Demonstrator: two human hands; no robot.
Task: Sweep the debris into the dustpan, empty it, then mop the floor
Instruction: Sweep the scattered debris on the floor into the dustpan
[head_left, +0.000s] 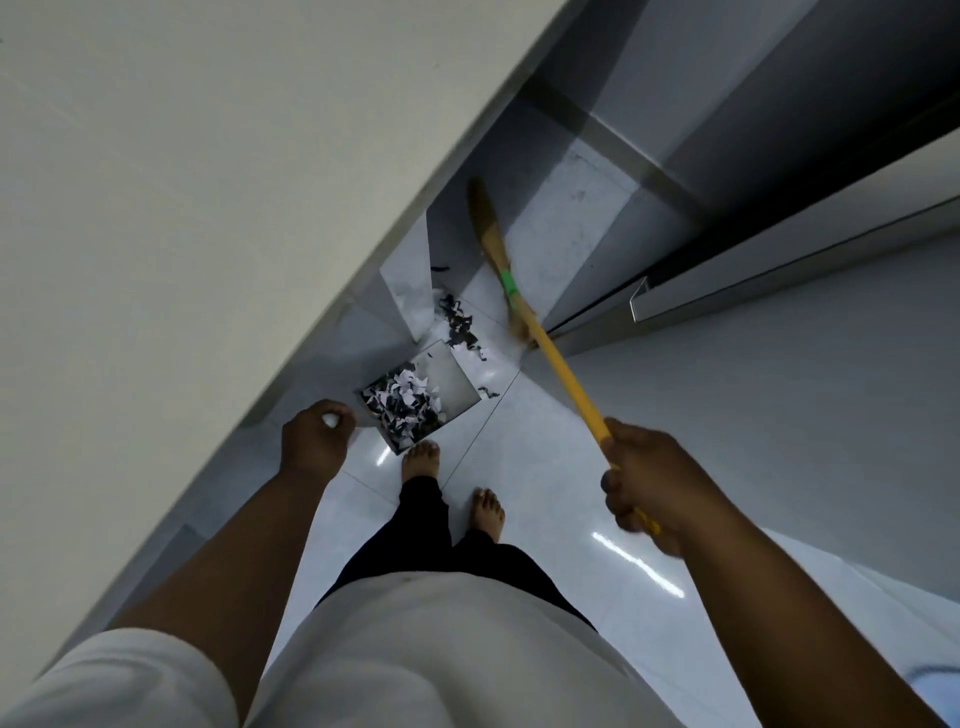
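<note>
A grey dustpan (453, 375) stands on the white tiled floor close to the wall, with a heap of black and white paper scraps (404, 406) in its near end. More dark scraps (460, 323) lie on the floor just past its mouth. My left hand (318, 437) grips the white top of the dustpan's handle. My right hand (652, 480) holds the yellow handle of a broom (550, 356). Its straw head (485, 218) is blurred and sits beyond the loose scraps, to the right of the wall corner.
A white wall (182, 208) runs along the left, with a corner jutting out beyond the dustpan. A metal door frame and sliding track (727, 270) lie to the right. My two bare feet (452, 483) stand right behind the dustpan.
</note>
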